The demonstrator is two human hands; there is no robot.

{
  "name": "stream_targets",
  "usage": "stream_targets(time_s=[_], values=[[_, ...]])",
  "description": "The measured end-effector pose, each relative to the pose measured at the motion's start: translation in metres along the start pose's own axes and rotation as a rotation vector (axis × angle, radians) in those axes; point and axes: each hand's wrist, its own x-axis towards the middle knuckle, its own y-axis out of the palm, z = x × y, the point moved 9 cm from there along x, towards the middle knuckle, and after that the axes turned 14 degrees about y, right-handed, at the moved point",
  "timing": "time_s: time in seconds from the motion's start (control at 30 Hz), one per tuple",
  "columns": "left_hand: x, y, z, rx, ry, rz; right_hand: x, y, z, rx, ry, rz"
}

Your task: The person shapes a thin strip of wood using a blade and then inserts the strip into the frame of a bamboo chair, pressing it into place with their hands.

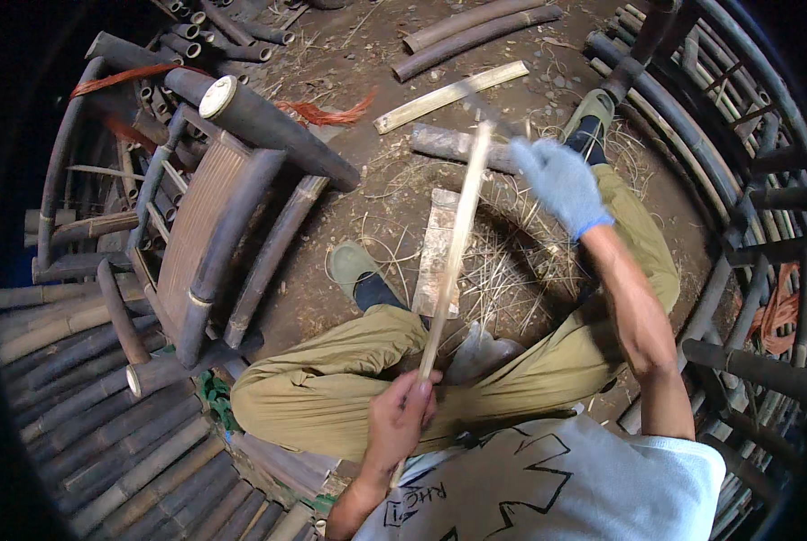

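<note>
My bare left hand [399, 417] is closed around the lower end of a long pale split bamboo strip [458, 242]. The strip slants up and away from my lap. In a grey-blue glove, my right hand [561, 187] grips a knife; its handle is hidden in the fist. The knife's grey blade [486, 106] is smeared by motion and points to the upper left, just beyond the strip's far end. Below the strip lies a worn flat wooden board [435, 257], and a short bamboo log [453, 144] rests on the ground near the blade.
Thin shavings [511, 270] litter the ground between my legs. A bamboo chair [214, 234] stands at left, with bamboo poles [142, 451] below it. A split bamboo piece [448, 97] lies ahead. Bamboo frames [755, 198] line the right side.
</note>
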Motion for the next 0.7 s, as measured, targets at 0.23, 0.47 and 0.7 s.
stream_targets(time_s=[0.23,0.47,0.7], values=[[0.041,-0.013,-0.007,-0.058,-0.012,-0.040,-0.059,-0.003,0.047,-0.001,-0.129,0.091],[0.002,-0.014,-0.002,0.069,-0.055,0.033,-0.030,0.009,0.018,0.071,0.051,0.023],[0.028,-0.002,-0.015,0.096,0.056,-0.009,-0.043,0.043,0.035,1.394,0.457,0.630]])
